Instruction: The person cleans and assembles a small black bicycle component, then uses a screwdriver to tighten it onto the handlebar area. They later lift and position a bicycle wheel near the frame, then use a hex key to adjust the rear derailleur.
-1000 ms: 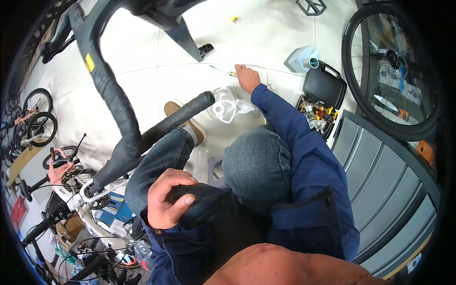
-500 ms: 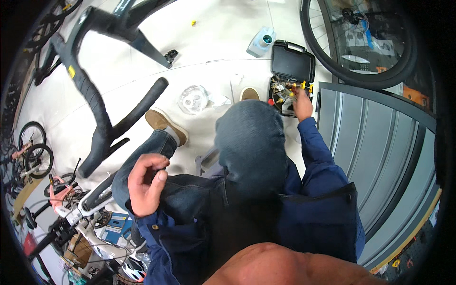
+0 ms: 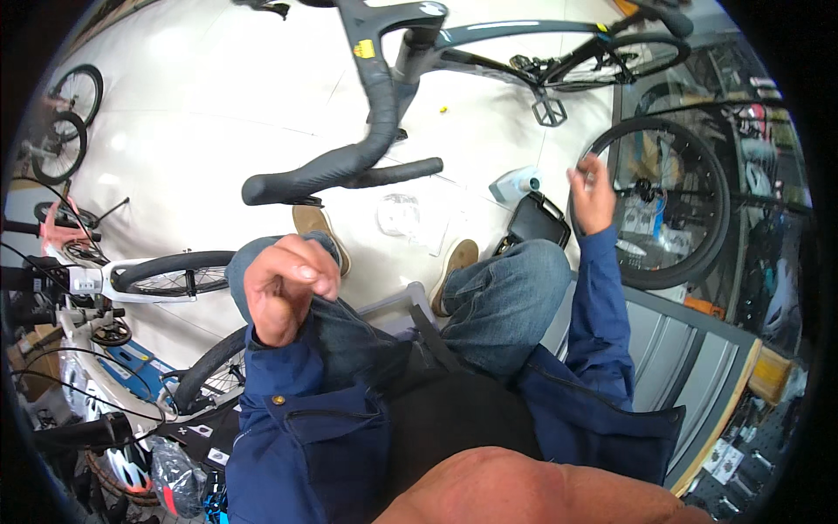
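My left hand (image 3: 288,286) is raised over my left knee with its fingers curled toward the thumb. Whatever it may hold is hidden. My right hand (image 3: 595,197) is lifted in front of the bicycle wheel (image 3: 709,223) on the right, its fingers bent in a pinch. Anything in that pinch is too small to make out. Below and left of this hand, a black hard case (image 3: 534,218) lies open on the floor, partly hidden by my right knee. Ahead of my left hand is a drop handlebar (image 3: 327,164) wrapped in black tape.
A dark bicycle frame (image 3: 511,33) stretches across the far side. A pale blue bottle (image 3: 515,184) stands by the case, and clear plastic (image 3: 400,214) lies between my shoes. A white bicycle (image 3: 144,278) stands close on my left. A grey slatted cabinet (image 3: 650,349) is at my right.
My right hand has left the case and risen to the wheel. My left hand has turned, its fingers pointing more to the right. The view has shifted, showing more of the dark bicycle.
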Tool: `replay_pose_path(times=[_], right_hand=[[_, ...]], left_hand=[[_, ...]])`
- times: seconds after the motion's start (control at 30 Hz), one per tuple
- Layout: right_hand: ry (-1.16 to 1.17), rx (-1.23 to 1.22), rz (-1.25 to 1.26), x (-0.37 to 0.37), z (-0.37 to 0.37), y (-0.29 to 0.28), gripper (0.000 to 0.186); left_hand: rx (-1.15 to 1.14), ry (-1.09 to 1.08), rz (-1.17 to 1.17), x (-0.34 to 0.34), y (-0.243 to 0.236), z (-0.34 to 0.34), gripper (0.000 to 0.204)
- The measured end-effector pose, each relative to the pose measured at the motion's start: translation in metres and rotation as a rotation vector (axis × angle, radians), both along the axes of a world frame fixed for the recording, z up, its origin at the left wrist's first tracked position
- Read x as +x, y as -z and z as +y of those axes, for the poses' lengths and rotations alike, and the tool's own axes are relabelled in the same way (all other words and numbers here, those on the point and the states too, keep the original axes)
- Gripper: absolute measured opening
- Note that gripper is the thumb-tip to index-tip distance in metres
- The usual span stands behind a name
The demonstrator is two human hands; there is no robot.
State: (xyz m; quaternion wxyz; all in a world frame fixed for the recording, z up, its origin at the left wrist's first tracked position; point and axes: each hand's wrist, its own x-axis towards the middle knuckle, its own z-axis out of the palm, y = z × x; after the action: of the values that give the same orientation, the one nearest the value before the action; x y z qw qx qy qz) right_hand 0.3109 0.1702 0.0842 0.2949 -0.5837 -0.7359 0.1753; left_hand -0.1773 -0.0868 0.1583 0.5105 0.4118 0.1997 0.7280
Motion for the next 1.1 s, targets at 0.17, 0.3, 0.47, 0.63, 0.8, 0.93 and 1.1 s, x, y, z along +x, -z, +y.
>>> replay_pose_path(times=[0.17,0.3,0.47,0.63,0.8,0.93,1.1], right_hand=[[-0.359,0.139,0.264,-0.184,0.079,-0.109,0.037],[-0.575,0.259,0.228,-0.311,0.132,-0.124,0.036],[-0.550,0.179,-0.052,-0.379,0.173,-0.113,0.045],[-0.413,-0.027,-0.013,-0.377,0.166,-0.112,0.046],[-0.386,-0.022,-0.094,-0.383,0.159,-0.118,0.046],[-0.362,-0.034,-0.139,-0.386,0.157,-0.119,0.048],[-0.270,-0.053,-0.160,-0.389,0.152,-0.121,0.048]], left_hand=[[-0.029,-0.120,-0.509,-0.030,0.001,-0.019,0.037],[-0.064,-0.282,-0.647,-0.054,0.007,-0.031,0.038],[-0.130,-0.452,-0.677,-0.087,0.009,-0.034,0.036],[-0.177,-0.467,-0.784,-0.115,0.018,-0.023,0.029],[-0.223,-0.455,-0.833,-0.134,0.024,-0.014,0.022],[-0.305,-0.457,-0.859,-0.144,0.024,-0.015,0.014],[-0.342,-0.485,-0.883,-0.146,0.022,-0.014,0.018]])
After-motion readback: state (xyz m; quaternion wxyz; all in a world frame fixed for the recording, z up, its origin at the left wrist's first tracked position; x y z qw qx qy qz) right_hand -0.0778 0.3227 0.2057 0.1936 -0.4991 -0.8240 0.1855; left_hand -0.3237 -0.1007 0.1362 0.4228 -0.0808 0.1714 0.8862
